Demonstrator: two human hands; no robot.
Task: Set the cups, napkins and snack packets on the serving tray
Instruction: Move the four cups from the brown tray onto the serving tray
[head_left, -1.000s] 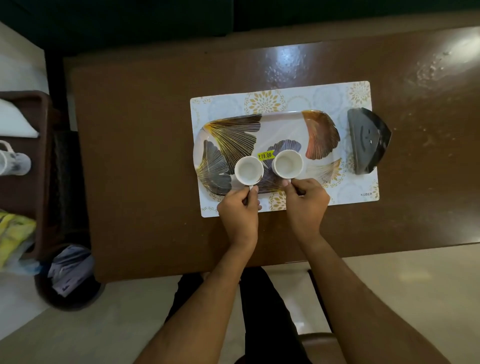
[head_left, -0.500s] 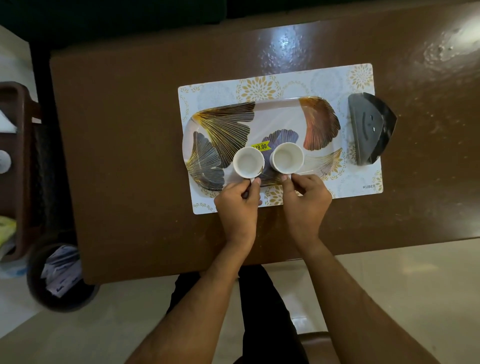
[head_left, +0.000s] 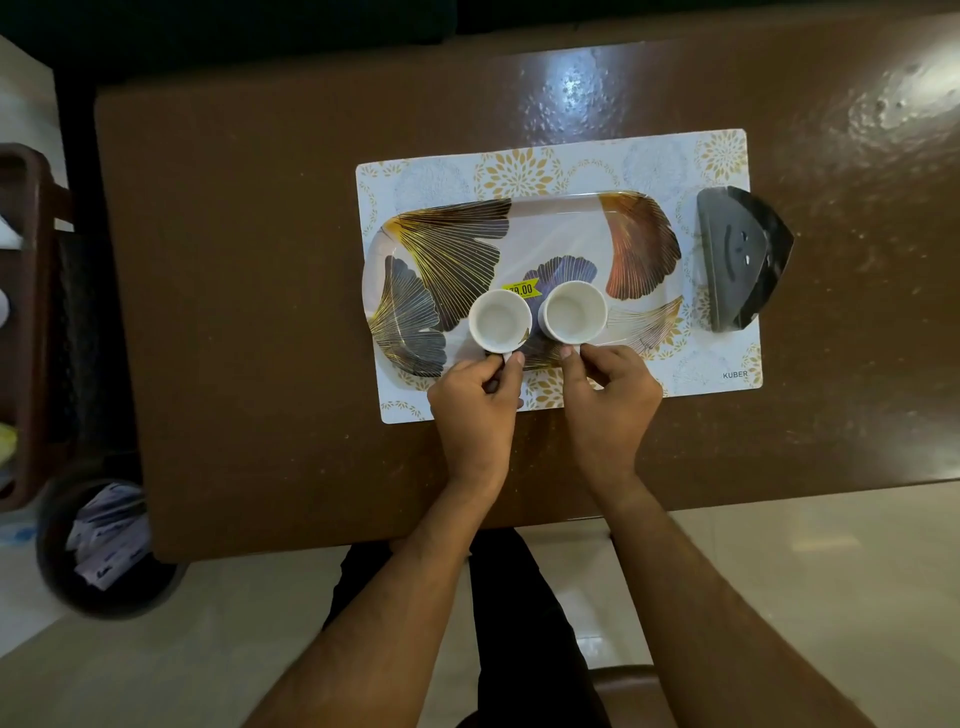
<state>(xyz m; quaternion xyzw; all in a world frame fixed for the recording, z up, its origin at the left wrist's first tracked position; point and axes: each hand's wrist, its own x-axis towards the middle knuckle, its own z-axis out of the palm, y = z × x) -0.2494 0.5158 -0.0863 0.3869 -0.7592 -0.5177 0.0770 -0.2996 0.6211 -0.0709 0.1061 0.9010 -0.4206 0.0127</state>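
We see two small white empty ceramic cups, left cup (head_left: 500, 327) and right cup (head_left: 574, 313), upright, side by side, near front edge of oval glossy leaf-print serving tray (head_left: 561, 228). Left hand (head_left: 475, 402) pinches left cup's handle; right hand (head_left: 608, 400) pinches right cup's. Yellow price sticker (head_left: 521, 289) between cups. Tray lies on one white floral placemat (head_left: 675, 156), brown table (head_left: 260, 312). One black triangular napkin holder (head_left: 737, 260) right of tray, empty. We count no napkins, no packets on tray.
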